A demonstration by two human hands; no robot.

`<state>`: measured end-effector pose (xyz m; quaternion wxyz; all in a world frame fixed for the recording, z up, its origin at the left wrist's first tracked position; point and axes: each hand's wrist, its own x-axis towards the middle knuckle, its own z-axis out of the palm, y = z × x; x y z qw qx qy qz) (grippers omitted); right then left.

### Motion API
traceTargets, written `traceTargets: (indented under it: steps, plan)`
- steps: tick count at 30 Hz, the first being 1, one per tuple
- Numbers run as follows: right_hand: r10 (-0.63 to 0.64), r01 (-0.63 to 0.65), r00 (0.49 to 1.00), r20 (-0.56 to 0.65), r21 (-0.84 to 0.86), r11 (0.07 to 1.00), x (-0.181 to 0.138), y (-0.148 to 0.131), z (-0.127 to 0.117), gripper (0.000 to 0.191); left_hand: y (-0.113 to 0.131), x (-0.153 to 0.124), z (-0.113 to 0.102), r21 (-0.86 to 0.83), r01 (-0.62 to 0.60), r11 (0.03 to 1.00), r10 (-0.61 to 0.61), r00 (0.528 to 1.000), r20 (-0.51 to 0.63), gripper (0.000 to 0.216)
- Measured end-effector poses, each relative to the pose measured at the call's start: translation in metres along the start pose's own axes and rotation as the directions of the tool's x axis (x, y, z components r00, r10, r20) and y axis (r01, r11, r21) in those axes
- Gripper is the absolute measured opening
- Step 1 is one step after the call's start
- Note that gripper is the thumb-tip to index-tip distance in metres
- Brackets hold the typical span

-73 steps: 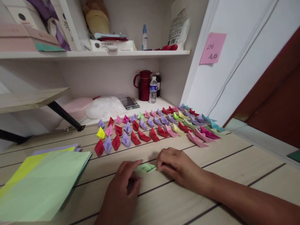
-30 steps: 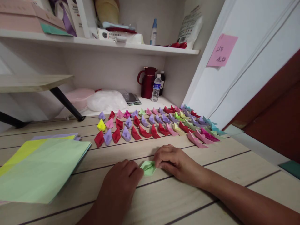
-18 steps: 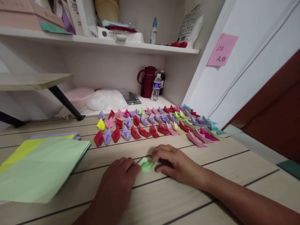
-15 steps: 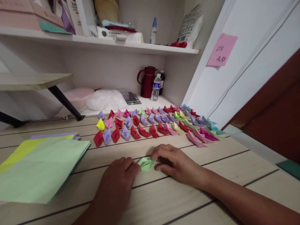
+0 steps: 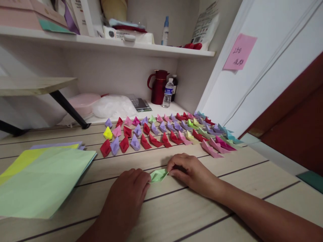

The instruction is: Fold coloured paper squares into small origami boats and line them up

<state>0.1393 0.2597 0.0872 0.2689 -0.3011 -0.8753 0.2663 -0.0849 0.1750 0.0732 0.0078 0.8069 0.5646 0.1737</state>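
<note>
A small light green folded paper piece (image 5: 158, 175) lies on the wooden table (image 5: 202, 215) between my two hands. My left hand (image 5: 127, 196) pinches its left end with curled fingers. My right hand (image 5: 190, 171) pinches its right end with thumb and fingertips. Beyond them stand rows of small folded paper boats (image 5: 161, 134) in red, purple, pink, green and yellow.
A stack of coloured paper sheets (image 5: 41, 181), green on top, lies at the left. A shelf nook behind holds a red jug (image 5: 158, 86), a water bottle (image 5: 168, 93) and a plastic bag (image 5: 113, 106). A pink note (image 5: 239, 51) sticks on the white door.
The green piece has been pulled longer and narrower between my hands, its ends drawn apart. Both hands stay at the same spot on the table.
</note>
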Motion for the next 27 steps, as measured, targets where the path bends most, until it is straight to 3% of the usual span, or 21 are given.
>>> traceTargets:
  steps: [8,13,18,19,23,27]
  plan:
    - [-0.033,0.033,0.999,0.008,0.014,0.999,0.001,-0.001,-0.001,0.014,-0.004,-0.004,0.006,0.054,-0.180,0.982,0.185,0.976,-0.113,0.027]
    - [-0.035,0.035,0.999,0.014,0.000,0.999,0.002,0.000,-0.001,0.011,-0.002,-0.002,0.005,0.105,-0.202,0.974,0.214,0.968,-0.128,0.023]
    - [-0.020,0.021,0.999,0.034,-0.044,0.999,0.003,0.000,-0.002,0.011,-0.009,0.000,0.008,0.147,-0.204,0.968,0.243,0.906,-0.346,0.021]
    - [0.032,-0.032,0.999,0.021,-0.040,0.999,0.003,0.000,-0.003,0.011,-0.012,0.001,0.008,0.117,-0.175,0.978,0.206,0.910,-0.359,0.023]
    - [0.171,-0.174,0.983,-0.071,-0.046,0.984,-0.003,0.001,-0.009,0.004,-0.014,0.005,0.003,-0.156,-0.052,0.986,0.015,0.972,-0.234,0.037]
    - [0.309,-0.314,0.941,-0.137,-0.022,0.949,-0.023,-0.001,-0.017,0.004,-0.005,0.005,-0.002,-0.374,0.086,0.923,-0.188,0.951,-0.245,0.041]
